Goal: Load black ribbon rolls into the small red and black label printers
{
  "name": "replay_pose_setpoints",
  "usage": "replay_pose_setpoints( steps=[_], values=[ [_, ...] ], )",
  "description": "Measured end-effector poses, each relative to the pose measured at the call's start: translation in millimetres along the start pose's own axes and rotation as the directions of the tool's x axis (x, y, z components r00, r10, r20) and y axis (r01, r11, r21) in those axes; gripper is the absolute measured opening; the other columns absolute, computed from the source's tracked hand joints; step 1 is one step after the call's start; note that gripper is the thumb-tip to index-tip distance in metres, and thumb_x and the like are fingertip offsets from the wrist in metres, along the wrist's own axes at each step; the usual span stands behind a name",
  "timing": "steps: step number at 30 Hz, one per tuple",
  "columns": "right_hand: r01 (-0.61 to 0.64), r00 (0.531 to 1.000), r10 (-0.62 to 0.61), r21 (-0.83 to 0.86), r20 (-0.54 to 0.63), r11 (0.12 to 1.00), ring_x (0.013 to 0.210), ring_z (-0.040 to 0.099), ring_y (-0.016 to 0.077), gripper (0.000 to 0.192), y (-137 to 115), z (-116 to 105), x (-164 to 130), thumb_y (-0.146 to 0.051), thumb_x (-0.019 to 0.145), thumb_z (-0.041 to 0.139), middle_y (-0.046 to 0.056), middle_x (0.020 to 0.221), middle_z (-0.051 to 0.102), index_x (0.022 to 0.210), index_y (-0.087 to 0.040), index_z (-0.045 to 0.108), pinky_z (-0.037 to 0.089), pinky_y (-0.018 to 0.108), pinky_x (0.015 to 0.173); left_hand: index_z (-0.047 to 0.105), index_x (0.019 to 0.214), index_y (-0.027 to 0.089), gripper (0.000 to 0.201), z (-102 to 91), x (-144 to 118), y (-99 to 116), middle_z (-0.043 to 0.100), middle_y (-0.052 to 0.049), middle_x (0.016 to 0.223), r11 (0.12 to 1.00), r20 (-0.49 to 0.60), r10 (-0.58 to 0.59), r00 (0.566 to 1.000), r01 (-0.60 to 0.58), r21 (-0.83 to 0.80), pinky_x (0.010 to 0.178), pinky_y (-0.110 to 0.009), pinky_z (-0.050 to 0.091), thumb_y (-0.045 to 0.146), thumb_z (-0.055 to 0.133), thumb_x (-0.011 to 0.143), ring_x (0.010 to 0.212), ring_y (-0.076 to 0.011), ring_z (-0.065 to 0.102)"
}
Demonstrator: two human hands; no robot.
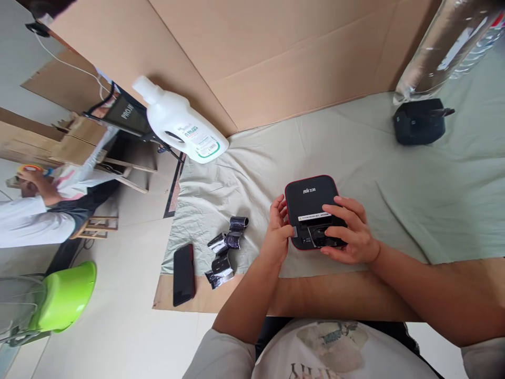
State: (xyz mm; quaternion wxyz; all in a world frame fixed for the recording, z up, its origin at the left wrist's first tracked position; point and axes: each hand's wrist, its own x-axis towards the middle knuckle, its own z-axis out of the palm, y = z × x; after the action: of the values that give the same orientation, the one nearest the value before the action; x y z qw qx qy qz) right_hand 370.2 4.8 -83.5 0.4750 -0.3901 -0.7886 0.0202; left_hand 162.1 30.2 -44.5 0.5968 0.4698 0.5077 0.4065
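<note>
My left hand [279, 231] pinches the black device [307, 202] at 8 o'clock; my right hand [353, 237] spreads its fingers over 4 o'clock. Uneven pressure could tip it.

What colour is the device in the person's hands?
Black, red-edged device; shows best in head view.

From here I see a black, red-rimmed device [311, 200] near the table's [323, 295] front edge, a black, red-sided phone [183, 276] at its front left corner, a white bottle [189, 123] toward its back left, grey-green cloth [252, 163].
</note>
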Motion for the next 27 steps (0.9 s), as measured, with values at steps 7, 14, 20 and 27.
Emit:
replay_pose_setpoints(
  steps=[7, 14, 20, 27],
  values=[
    [0.038, 0.996, -0.039, -0.012, -0.074, 0.999, 0.134, 0.049, 0.0335, 0.024, -1.2, 1.0, -0.8, -0.049, 0.073, 0.073, -0.005, 0.145, 0.055, 0.086, -0.033, 0.061, 0.044, 0.061, 0.103, 0.028, 0.149, 0.034, 0.106, -5.8, 4.5, 2.3, 0.041, -0.003, 0.152, 0.997, 0.065, -0.028, 0.997, 0.033, -0.070, 0.092, -0.034, 0.053, 0.013, 0.050, 0.047, 0.131, -0.0237, 0.049],
    [-0.116, 0.993, 0.113, 0.082, 0.040, 0.990, 0.136, 0.046, 0.0357, 0.025, 2.7, 5.2, -7.7, -0.055, 0.072, 0.073, -0.003, 0.134, 0.063, 0.080, -0.035, 0.063, 0.035, 0.066, 0.110, 0.033, 0.147, 0.036, 0.099, -6.4, 4.2, 3.9, 0.043, -0.001, 0.152, 0.998, 0.118, 0.005, 0.993, 0.003, -0.068, 0.093, -0.034, 0.052, 0.015, 0.054, 0.052, 0.131, -0.0239, 0.048],
    [0.056, 0.993, -0.060, -0.037, -0.103, 0.998, 0.133, 0.050, 0.0321, 0.022, -1.1, 3.4, -0.1, -0.048, 0.079, 0.070, 0.003, 0.133, 0.063, 0.085, -0.028, 0.061, 0.044, 0.056, 0.106, 0.036, 0.144, 0.035, 0.100, -7.5, 5.2, 1.4, 0.043, -0.001, 0.152, 0.981, 0.131, -0.045, 0.990, 0.069, -0.180, 0.094, -0.033, 0.048, 0.011, 0.054, 0.049, 0.129, -0.0231, 0.048],
    [0.146, 0.975, -0.122, 0.124, -0.185, 0.982, 0.110, 0.063, 0.0304, 0.048, 0.9, 4.9, 10.8, -0.052, 0.083, 0.068, 0.015, 0.122, 0.063, 0.119, -0.023, 0.054, 0.055, 0.051, 0.088, 0.049, 0.130, 0.028, 0.067, -12.9, 2.8, 13.0, 0.051, -0.007, 0.140, 0.990, -0.056, 0.077, 0.995, -0.070, 0.120, 0.100, -0.041, 0.044, 0.022, 0.063, 0.065, 0.130, -0.0270, 0.048]
  ],
)
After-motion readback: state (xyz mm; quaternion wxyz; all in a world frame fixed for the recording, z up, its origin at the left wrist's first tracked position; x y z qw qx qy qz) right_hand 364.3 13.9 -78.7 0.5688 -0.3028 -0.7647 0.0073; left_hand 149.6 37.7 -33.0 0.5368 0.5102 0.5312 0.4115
